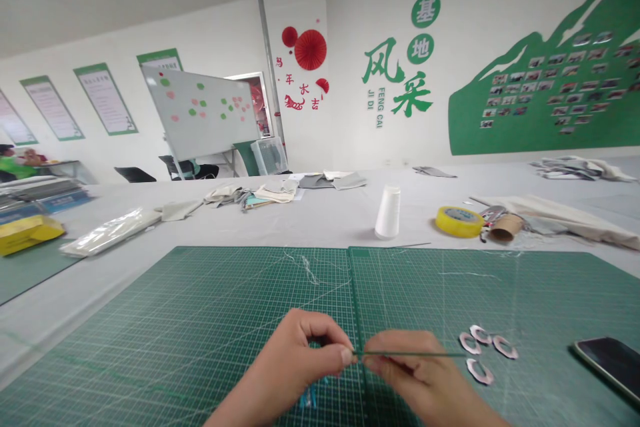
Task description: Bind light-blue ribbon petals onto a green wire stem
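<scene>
The left hand (295, 363) and right hand (415, 370) pinch a thin green wire (450, 354) low in the frame, holding it level and steady, fingertips close together, above a cutting mat (150, 347). Small cut rings (505, 347) lie within easy reach at lower right.

Here we go, the left hand (293, 367) is pinching the end of a thin green stick (415, 353) and the right hand (417, 373) is gripping it right alongside, both working low over the near edge of a green cutting mat (150, 347). Four pale ring-shaped cutouts (480, 371) are lying just beyond the stick's tip, a phone (613, 367) is sitting near the mat's right edge, and a blue scrap (307, 395) is showing under the left hand.
</scene>
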Demonstrator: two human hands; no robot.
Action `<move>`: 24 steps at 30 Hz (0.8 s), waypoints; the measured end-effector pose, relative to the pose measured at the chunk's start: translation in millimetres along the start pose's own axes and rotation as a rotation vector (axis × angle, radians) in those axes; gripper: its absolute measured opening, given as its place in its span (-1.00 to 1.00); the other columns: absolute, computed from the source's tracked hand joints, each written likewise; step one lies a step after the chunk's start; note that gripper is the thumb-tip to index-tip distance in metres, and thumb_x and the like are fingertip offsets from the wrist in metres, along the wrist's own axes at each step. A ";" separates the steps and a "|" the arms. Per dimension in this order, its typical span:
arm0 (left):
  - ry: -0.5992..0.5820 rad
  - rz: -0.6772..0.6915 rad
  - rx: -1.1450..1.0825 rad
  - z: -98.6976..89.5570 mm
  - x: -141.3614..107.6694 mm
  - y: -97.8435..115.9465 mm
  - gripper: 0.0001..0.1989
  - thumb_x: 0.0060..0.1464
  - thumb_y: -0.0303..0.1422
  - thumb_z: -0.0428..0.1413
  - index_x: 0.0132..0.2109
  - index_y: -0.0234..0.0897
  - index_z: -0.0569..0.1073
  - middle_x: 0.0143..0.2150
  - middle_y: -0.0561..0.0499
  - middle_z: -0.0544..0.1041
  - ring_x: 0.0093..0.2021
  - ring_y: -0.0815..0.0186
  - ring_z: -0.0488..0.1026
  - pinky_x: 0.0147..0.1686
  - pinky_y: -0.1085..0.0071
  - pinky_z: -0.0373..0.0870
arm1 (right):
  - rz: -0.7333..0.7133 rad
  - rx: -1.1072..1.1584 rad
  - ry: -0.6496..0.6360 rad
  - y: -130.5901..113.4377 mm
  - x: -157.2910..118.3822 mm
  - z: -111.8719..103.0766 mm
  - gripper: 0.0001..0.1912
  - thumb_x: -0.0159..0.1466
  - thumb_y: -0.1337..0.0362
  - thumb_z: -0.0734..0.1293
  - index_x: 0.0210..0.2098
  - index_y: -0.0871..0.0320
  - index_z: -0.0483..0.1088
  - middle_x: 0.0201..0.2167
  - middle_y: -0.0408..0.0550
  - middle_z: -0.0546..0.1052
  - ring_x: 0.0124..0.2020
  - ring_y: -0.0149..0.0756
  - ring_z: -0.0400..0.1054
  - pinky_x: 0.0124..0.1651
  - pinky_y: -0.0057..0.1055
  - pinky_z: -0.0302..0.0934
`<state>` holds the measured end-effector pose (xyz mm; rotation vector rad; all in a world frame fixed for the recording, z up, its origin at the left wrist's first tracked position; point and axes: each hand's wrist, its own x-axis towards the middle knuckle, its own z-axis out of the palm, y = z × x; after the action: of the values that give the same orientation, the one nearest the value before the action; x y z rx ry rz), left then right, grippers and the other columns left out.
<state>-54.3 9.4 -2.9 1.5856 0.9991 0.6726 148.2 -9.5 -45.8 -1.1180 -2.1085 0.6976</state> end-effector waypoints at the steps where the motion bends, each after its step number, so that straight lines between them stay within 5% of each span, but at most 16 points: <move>1: 0.027 -0.025 -0.040 1.0 1.5 -1.2 -0.89 -0.05 -0.42 0.17 -0.48 -0.32 0.56 -0.58 0.11 0.42 -0.49 0.41 0.31 -0.41 0.48 0.23 | -0.021 -0.023 -0.003 -0.5 -0.8 1.5 -0.67 0.35 0.31 0.20 -0.54 0.14 0.38 -0.58 -0.23 0.39 -0.51 -0.41 0.25 -0.41 -0.51 0.08; 8: 0.135 -0.051 -0.013 5.9 6.8 -7.5 -0.87 -0.03 -0.40 0.13 -0.47 -0.34 0.52 -0.58 0.10 0.41 -0.49 0.39 0.31 -0.42 0.45 0.22 | -0.149 -0.225 0.037 -1.6 -8.7 8.8 -0.68 0.37 0.36 0.11 -0.45 0.12 0.39 -0.58 -0.22 0.38 -0.54 -0.41 0.27 -0.45 -0.48 0.04; 17: 0.261 0.044 0.353 13.6 4.5 -7.1 -0.84 -0.02 -0.46 0.07 -0.50 -0.30 0.51 -0.50 0.04 0.50 -0.41 0.32 0.40 -0.35 0.43 0.27 | -0.244 -0.333 0.138 -4.1 -11.6 5.3 -0.59 0.41 0.35 0.06 -0.45 0.14 0.42 -0.62 -0.17 0.40 -0.59 -0.39 0.27 -0.52 -0.44 0.01; 24: 0.166 0.178 0.684 15.2 3.0 -8.1 -0.80 -0.02 -0.53 0.06 -0.50 -0.26 0.52 -0.51 0.07 0.47 -0.41 0.33 0.37 -0.34 0.40 0.18 | -0.243 -0.386 0.168 -4.4 -10.9 -3.1 -0.55 0.43 0.32 0.05 -0.49 0.15 0.41 -0.63 -0.16 0.38 -0.60 -0.38 0.26 -0.53 -0.42 -0.02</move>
<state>-42.2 5.0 -14.7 2.2616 1.3075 0.6218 152.9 -20.6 -43.9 -1.0471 -2.2356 0.0800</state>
